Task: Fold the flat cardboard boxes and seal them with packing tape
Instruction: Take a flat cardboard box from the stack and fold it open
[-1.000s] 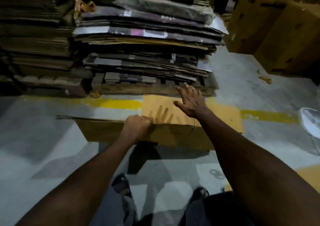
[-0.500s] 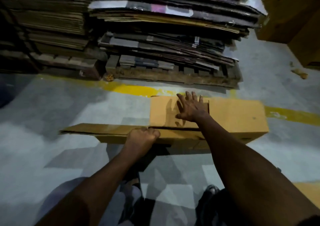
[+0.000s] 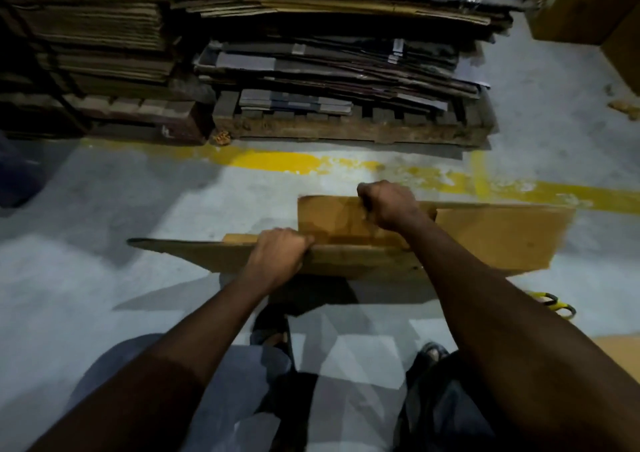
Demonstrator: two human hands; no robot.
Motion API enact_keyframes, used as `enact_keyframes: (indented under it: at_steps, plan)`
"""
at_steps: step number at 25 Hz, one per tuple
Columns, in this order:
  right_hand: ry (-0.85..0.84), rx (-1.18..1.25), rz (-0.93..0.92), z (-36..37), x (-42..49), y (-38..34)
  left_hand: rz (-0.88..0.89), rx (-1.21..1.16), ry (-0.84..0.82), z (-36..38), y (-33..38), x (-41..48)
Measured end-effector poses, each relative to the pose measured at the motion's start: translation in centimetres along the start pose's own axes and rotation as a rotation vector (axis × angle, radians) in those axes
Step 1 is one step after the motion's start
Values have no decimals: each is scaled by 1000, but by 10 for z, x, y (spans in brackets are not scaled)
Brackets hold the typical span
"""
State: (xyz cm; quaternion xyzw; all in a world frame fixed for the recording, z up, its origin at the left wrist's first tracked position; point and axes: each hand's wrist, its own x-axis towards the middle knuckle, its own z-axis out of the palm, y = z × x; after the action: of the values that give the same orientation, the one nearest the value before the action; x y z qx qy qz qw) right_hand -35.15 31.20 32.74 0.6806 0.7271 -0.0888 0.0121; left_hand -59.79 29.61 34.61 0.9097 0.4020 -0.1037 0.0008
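A brown cardboard box (image 3: 498,237), partly folded, is held above the grey floor in front of me. My left hand (image 3: 277,261) grips the near edge of its long front panel, fingers curled over the top. My right hand (image 3: 391,205) grips the far edge of an upper flap, fingers curled round it. The box's inside is hidden from me. No tape shows on the box.
Stacks of flat cardboard (image 3: 339,53) lie on wooden pallets (image 3: 346,129) just beyond a yellow floor line (image 3: 277,160). Assembled brown boxes (image 3: 588,4) stand at the top right. A yellow-handled tool (image 3: 554,304) lies on the floor at the right. My feet (image 3: 273,330) are below the box.
My right hand lay flat on the box's top flap; now its fingers curl round the flap's far edge. The box has come nearer and my left hand keeps its hold.
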Motion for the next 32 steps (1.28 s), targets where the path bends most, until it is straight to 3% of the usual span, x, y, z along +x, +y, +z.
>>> enact_keyframes:
  at_steps: [3, 5, 10, 16, 19, 22, 28, 32]
  plan:
    - [243, -78, 5, -27, -12, -9, -45, 37, 95, -35, -2, 17]
    - [306, -72, 65, -33, -16, -7, -43, 62, 137, -39, 1, 25]
    - [275, -42, 161, -11, -11, -2, 31, 20, 9, -16, 7, 37]
    - [350, -65, 109, 27, 8, -1, 100, 98, -43, 19, 23, 39]
    - [386, -94, 119, 29, 17, 4, 79, -61, -30, 30, 23, 41]
    - [285, -138, 253, 33, 12, 20, 48, -255, -58, 35, 13, 42]
    - [218, -138, 335, 35, 12, 35, -74, -258, -146, 24, -9, 41]
    - [251, -69, 357, 27, 33, 24, 62, -272, -162, 21, 7, 36]
